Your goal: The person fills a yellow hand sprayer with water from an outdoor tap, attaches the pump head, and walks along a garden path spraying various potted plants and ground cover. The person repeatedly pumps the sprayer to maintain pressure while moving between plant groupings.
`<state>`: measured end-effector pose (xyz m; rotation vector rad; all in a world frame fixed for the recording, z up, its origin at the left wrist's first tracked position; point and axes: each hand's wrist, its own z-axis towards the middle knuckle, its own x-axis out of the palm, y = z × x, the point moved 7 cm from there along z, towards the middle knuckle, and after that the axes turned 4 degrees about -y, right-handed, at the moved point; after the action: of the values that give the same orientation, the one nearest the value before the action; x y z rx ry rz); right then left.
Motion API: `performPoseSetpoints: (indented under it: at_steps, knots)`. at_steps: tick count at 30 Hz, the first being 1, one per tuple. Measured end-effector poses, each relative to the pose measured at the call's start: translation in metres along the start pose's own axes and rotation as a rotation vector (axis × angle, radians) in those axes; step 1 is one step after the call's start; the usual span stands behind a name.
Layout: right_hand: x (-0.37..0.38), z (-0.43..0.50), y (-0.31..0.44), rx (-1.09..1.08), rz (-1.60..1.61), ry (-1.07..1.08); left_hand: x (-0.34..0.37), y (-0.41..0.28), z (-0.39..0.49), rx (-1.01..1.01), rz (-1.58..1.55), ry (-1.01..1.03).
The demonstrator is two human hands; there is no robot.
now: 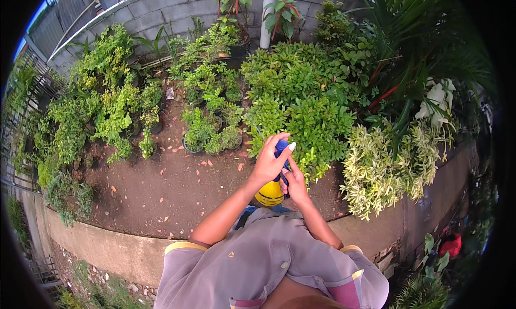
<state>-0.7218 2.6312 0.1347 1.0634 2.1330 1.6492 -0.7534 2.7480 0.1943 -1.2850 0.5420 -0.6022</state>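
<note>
A yellow pump sprayer bottle [269, 194] with a dark blue top [281, 147] is held upright in front of my chest. My left hand [272, 158] wraps around the blue top from the left, its thumb near the upper end. Lower on the right side, my right hand [296, 185] grips the dark blue handle. A thin nozzle tube [260, 132] seems to point forward past my left fingers towards the leafy shrubs [266, 115]. My fingers cover much of the sprayer's head, and the bottle bears writing.
Small potted plants [197, 135] stand ahead to the left, with more bushes [117, 119] beyond bare soil [137, 204]. A variegated shrub [387, 168] grows at right. Behind runs a grey block wall [181, 10] with a white pole [267, 19]. A concrete curb [109, 244] passes by me.
</note>
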Motion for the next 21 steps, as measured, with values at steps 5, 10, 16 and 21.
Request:
performPoseSetpoints:
  at_steps: [5, 10, 16, 21]
  knots:
    - [-0.019, 0.015, -0.005, 0.141, -0.218, 0.077, -0.008, 0.025, -0.028, -0.095, 0.087, -0.197]
    - [-0.052, 0.017, -0.019, 0.222, -0.554, 0.258, -0.001, 0.047, -0.058, -0.125, 0.114, -0.287]
    - [-0.115, 0.006, -0.039, 0.236, -0.67, 0.117, 0.032, 0.073, -0.092, -0.233, 0.216, -0.269]
    - [-0.154, 0.0, -0.034, 0.247, -0.558, 0.101, 0.072, 0.087, -0.113, -0.346, 0.145, -0.236]
